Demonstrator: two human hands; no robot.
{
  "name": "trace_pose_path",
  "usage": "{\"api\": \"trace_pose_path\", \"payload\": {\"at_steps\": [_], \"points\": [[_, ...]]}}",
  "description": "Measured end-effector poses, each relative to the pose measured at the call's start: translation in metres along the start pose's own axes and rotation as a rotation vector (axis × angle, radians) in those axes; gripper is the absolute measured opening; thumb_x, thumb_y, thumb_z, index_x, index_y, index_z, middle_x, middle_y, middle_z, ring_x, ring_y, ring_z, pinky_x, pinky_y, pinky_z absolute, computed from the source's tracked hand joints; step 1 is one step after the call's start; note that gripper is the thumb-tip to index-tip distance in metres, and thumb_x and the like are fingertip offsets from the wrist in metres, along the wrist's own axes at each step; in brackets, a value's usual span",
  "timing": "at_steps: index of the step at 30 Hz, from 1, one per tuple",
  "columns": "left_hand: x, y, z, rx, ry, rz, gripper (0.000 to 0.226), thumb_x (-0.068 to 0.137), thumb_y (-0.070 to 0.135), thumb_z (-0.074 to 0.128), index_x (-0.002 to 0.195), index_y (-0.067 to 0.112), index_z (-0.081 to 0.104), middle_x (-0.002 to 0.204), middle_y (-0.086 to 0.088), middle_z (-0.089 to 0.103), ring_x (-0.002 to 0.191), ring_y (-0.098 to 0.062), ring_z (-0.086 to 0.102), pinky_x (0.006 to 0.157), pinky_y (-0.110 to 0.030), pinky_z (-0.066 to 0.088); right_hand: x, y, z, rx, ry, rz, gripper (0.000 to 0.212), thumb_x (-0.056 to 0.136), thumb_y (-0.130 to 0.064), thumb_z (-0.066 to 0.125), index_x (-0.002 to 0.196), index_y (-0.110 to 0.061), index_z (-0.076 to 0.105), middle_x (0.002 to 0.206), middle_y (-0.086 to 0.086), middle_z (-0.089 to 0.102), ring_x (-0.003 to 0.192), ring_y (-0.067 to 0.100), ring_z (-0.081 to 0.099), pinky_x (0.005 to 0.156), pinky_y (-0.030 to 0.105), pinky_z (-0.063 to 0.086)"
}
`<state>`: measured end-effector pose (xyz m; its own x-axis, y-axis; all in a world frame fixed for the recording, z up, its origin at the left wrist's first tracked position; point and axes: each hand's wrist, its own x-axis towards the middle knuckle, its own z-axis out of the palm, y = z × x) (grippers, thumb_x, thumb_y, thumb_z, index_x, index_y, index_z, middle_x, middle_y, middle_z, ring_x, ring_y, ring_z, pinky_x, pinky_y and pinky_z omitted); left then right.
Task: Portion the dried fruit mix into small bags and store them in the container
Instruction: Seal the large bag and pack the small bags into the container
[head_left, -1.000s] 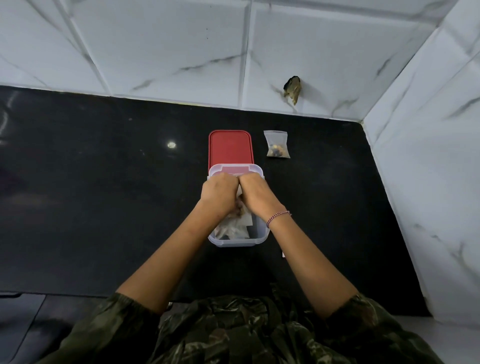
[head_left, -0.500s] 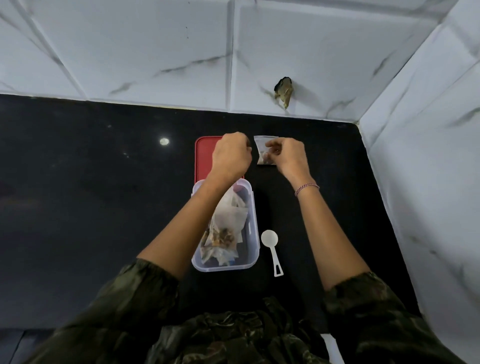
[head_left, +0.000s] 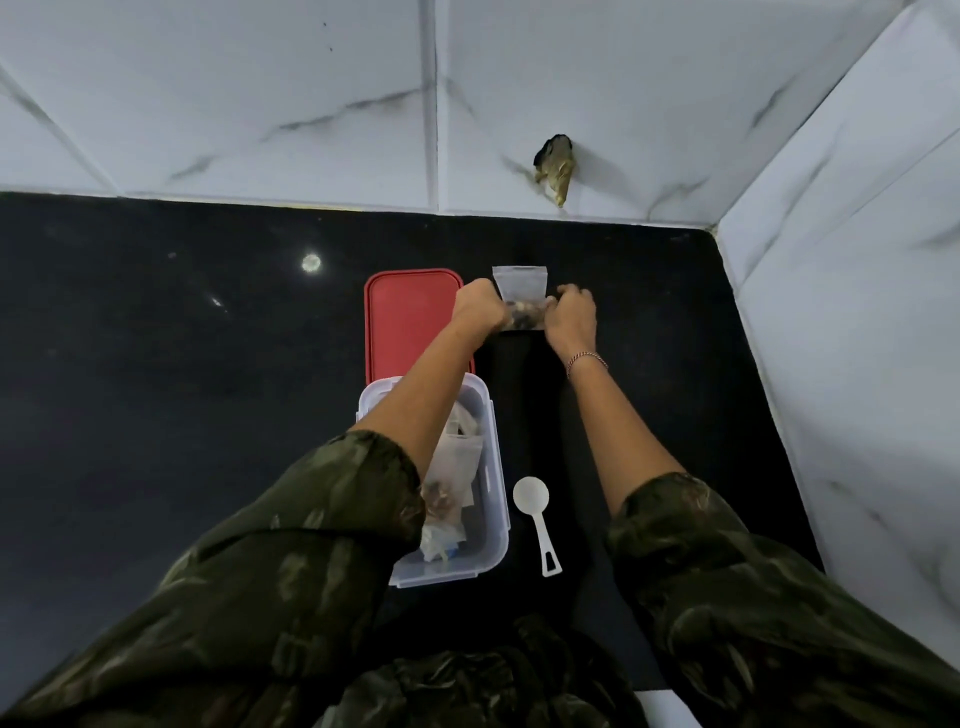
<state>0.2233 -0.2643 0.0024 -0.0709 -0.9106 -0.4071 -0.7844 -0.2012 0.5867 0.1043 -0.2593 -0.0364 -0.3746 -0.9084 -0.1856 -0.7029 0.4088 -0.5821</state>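
A small clear bag of dried fruit mix (head_left: 521, 301) lies on the black counter, right of the red lid (head_left: 402, 317). My left hand (head_left: 479, 312) grips the bag's lower left side and my right hand (head_left: 571, 314) grips its lower right side. The open clear container (head_left: 496, 499) stands nearer to me under my left forearm. Several filled small bags (head_left: 449, 488) lie inside it.
A white plastic scoop (head_left: 535, 512) lies right of the container. The black counter (head_left: 182, 389) ends at white marble-look walls at the back and right. A brownish object (head_left: 555, 169) sticks out of the back wall.
Both hands left the container and reached out to the bag beside the lid. They now hold it on both sides. The view has shifted, showing the scoop.
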Motion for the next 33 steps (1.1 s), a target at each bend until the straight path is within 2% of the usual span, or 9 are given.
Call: {"api": "trace_pose_path", "payload": {"at_steps": [4,6,7,10,13,16,20,29,33], "points": [[0.013,-0.004,0.003,-0.072,-0.009,-0.053,0.028,0.088,0.009,0.059,0.109,-0.008,0.062,0.113,-0.023,0.065,0.105,-0.034,0.062,0.087,-0.035,0.049,0.005,0.002,0.005,0.080,-0.036,0.055,0.039,0.098,-0.013,0.045,0.135,0.000,0.045,0.136,0.019,0.046,0.124,0.029,0.047,0.102,0.032,0.037],[0.018,-0.005,0.006,-0.179,-0.030,-0.090,0.023,0.087,0.007,0.061,0.105,-0.008,0.062,0.109,-0.026,0.065,0.094,-0.033,0.065,0.087,-0.038,0.055,0.006,0.004,0.007,0.159,-0.077,0.074,0.037,0.096,-0.011,0.050,0.132,-0.001,0.049,0.131,0.017,0.054,0.119,0.027,0.053,0.099,0.031,0.041],[0.019,-0.006,0.008,-0.225,-0.035,-0.106,0.018,0.086,0.003,0.060,0.100,-0.008,0.063,0.102,-0.027,0.065,0.085,-0.032,0.064,0.083,-0.040,0.057,0.005,0.004,0.007,0.212,-0.097,0.092,0.039,0.094,-0.010,0.053,0.132,-0.002,0.050,0.126,0.015,0.058,0.115,0.025,0.056,0.097,0.030,0.044],[0.019,-0.008,0.009,-0.245,-0.039,-0.122,0.012,0.085,0.000,0.057,0.093,-0.007,0.062,0.075,-0.017,0.059,0.064,-0.025,0.059,0.056,-0.026,0.057,0.002,0.006,0.009,0.449,-0.158,0.191,0.046,0.088,-0.004,0.061,0.132,-0.002,0.049,0.115,0.013,0.064,0.103,0.020,0.063,0.093,0.031,0.051],[0.016,-0.010,0.006,-0.351,-0.077,-0.130,0.021,0.085,0.002,0.059,0.105,-0.004,0.063,0.093,-0.019,0.062,0.080,-0.030,0.064,0.070,-0.039,0.060,0.000,0.007,0.003,0.672,-0.224,0.236,0.046,0.085,0.005,0.061,0.130,0.002,0.050,0.099,0.011,0.065,0.094,0.022,0.065,0.087,0.031,0.054],[0.015,-0.011,0.003,-0.396,-0.043,-0.097,0.013,0.088,0.010,0.060,0.097,0.003,0.066,0.094,-0.019,0.065,0.088,-0.034,0.066,0.079,-0.046,0.058,-0.006,0.004,-0.009,0.799,-0.291,0.211,0.040,0.087,0.007,0.058,0.126,0.002,0.054,0.088,0.006,0.064,0.081,0.015,0.065,0.074,0.022,0.056],[0.011,-0.012,-0.002,-0.470,0.092,-0.046,0.011,0.087,0.019,0.062,0.089,0.009,0.066,0.096,-0.022,0.069,0.095,-0.037,0.067,0.084,-0.046,0.056,-0.020,-0.002,-0.025,0.884,-0.322,0.178,0.036,0.088,0.007,0.055,0.124,0.001,0.055,0.090,0.004,0.065,0.079,0.011,0.066,0.067,0.018,0.056],[-0.021,-0.023,-0.016,-0.869,0.231,0.142,0.011,0.093,0.020,0.060,0.102,0.013,0.061,0.089,-0.004,0.064,0.090,-0.022,0.065,0.079,-0.037,0.056,-0.047,-0.006,-0.037,0.967,-0.417,0.062,0.034,0.090,-0.001,0.055,0.124,-0.004,0.056,0.110,0.006,0.066,0.101,0.014,0.065,0.080,0.022,0.053],[-0.042,-0.032,-0.020,-0.999,0.299,0.249,0.008,0.093,0.016,0.060,0.087,0.016,0.064,0.079,-0.002,0.064,0.080,-0.019,0.063,0.072,-0.033,0.053,-0.062,-0.012,-0.043,0.965,-0.426,-0.035,0.030,0.090,0.002,0.054,0.120,-0.002,0.058,0.101,0.004,0.067,0.096,0.013,0.065,0.083,0.023,0.054]]}}
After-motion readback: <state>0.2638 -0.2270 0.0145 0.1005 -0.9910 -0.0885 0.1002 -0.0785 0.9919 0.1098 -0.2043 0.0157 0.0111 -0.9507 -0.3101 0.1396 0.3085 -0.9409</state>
